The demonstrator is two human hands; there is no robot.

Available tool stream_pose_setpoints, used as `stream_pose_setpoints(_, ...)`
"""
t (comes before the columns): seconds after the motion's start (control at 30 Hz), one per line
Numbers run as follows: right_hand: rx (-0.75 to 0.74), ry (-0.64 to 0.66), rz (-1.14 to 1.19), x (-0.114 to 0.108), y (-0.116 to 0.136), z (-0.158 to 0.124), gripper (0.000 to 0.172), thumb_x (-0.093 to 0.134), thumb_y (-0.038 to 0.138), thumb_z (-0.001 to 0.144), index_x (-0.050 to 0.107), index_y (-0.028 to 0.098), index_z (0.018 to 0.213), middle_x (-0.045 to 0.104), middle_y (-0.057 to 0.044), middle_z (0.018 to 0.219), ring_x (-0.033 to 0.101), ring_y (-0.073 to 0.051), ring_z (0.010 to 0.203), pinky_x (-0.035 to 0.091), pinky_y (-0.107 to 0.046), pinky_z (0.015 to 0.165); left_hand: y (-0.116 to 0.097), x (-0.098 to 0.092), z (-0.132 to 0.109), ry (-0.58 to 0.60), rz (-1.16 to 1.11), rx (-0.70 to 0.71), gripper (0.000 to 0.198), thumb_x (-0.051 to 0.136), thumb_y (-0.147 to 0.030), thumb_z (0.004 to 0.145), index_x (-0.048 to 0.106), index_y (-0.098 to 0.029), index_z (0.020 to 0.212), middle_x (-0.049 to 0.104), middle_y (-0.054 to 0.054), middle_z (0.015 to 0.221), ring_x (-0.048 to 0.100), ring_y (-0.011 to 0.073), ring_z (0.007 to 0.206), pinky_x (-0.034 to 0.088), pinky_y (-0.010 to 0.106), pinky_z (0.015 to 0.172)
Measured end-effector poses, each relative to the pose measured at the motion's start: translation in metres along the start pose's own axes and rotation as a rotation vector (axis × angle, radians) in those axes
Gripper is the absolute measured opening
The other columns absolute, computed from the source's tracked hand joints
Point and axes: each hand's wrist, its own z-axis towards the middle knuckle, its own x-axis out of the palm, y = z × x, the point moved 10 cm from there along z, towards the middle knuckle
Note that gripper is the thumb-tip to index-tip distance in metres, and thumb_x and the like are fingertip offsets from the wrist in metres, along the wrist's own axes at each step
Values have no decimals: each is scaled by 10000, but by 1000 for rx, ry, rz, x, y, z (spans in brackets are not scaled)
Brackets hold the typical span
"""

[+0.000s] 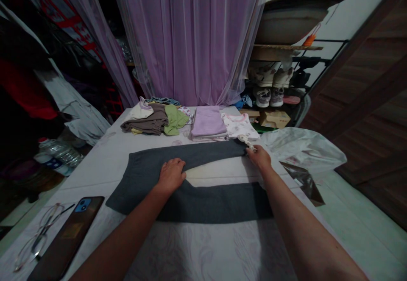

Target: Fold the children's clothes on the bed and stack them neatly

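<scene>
A pair of dark grey trousers [216, 202] lies spread on the cloth-covered table, waistband to the left and both legs pointing right. My left hand [172, 174] rests on the trousers near where the legs part, fingers lying on the fabric. At the cuff of the far leg, my right hand [260, 157] is closed on the edge of the fabric. A small whitish knotted thing [246, 140] lies at that cuff, touching or almost touching my right fingers; its kind I cannot make out.
Behind the trousers are a heap of crumpled clothes [152, 118], a folded lilac cloth stack [208, 122] and a folded white printed garment [241, 125]. A phone [71, 234] and eyeglasses [41, 234] lie at front left. A plastic bag [305, 147] is at the right edge.
</scene>
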Motion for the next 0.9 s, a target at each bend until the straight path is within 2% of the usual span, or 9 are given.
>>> stream_pose_setpoints(0.1, 17, 16, -3, -4, -6, 3, 329, 502, 331, 881, 685, 157, 1093, 730, -112, 1010, 659, -239, 925, 414, -267, 664, -2, 3, 1, 36, 33, -6, 394, 470, -130, 819, 662, -169, 1161, 638, 124, 1274, 587, 282, 1163, 472, 424, 970)
stream_pose_setpoints(0.17, 26, 21, -3, -7, -7, 3, 317, 502, 315, 882, 690, 149, 1077, 728, -122, 1023, 659, -247, 945, 420, -270, 675, 0, 6, 1, 45, 3, 9, 413, 453, -142, 837, 652, -163, 1199, 622, 122, 1316, 572, 268, 1206, 454, 401, 1009)
stream_pose_setpoints(0.3, -11, 53, 15, -8, -2, -1, 394, 531, 342, 873, 645, 144, 1194, 714, -131, 1098, 653, -256, 1013, 450, -277, 737, 8, 19, -7, 53, -83, 131, 501, 421, -322, 922, 506, -172, 1393, 485, 94, 1475, 409, 241, 1382, 283, 415, 1160)
stream_pose_setpoints(0.43, -79, 99, 112, -13, -10, -15, 571, 552, 399, 854, 525, 132, 1358, 685, -141, 1191, 667, -244, 1006, 484, -305, 830, 39, 26, -28, -3, -65, 133, 604, 395, -477, 932, 407, -195, 1466, 402, 90, 1530, 316, 262, 1436, 194, 485, 1186)
stream_pose_setpoints(0.5, -100, 135, 160, -17, -25, -27, 546, 551, 405, 843, 569, 130, 1314, 699, -135, 1165, 678, -244, 975, 497, -329, 856, 57, 26, -41, -46, -31, 106, 617, 388, -508, 928, 416, -200, 1462, 410, 97, 1524, 321, 271, 1434, 197, 492, 1182)
stream_pose_setpoints(0.6, -147, 208, 175, -21, -47, -52, 393, 566, 392, 817, 702, 159, 1102, 735, -102, 1078, 679, -247, 992, 500, -329, 893, 81, 25, -62, -91, 34, 80, 601, 392, -520, 923, 445, -230, 1446, 402, 92, 1530, 309, 287, 1438, 198, 522, 1172)
stream_pose_setpoints(0.67, -147, 235, 164, -22, -60, -71, 363, 568, 415, 811, 728, 177, 1033, 741, -88, 1065, 677, -249, 1012, 506, -311, 886, 96, 25, -74, -121, 67, 49, 581, 392, -511, 926, 450, -253, 1443, 392, 84, 1536, 302, 295, 1441, 201, 546, 1162)
stream_pose_setpoints(0.8, -64, 218, -2, -22, -73, -111, 505, 556, 521, 814, 683, 175, 1159, 734, -111, 1074, 680, -272, 1017, 517, -335, 856, 121, 22, -93, -193, 90, -44, 555, 379, -490, 937, 454, -269, 1441, 412, 82, 1526, 319, 300, 1432, 216, 560, 1150)
stream_pose_setpoints(0.9, -8, 153, -166, -26, -68, -132, 506, 484, 505, 863, 639, 187, 1226, 720, -139, 1097, 679, -293, 1013, 512, -369, 835, 125, 19, -98, -207, 89, -85, 555, 380, -494, 938, 452, -272, 1442, 409, 77, 1529, 313, 297, 1435, 220, 550, 1152)
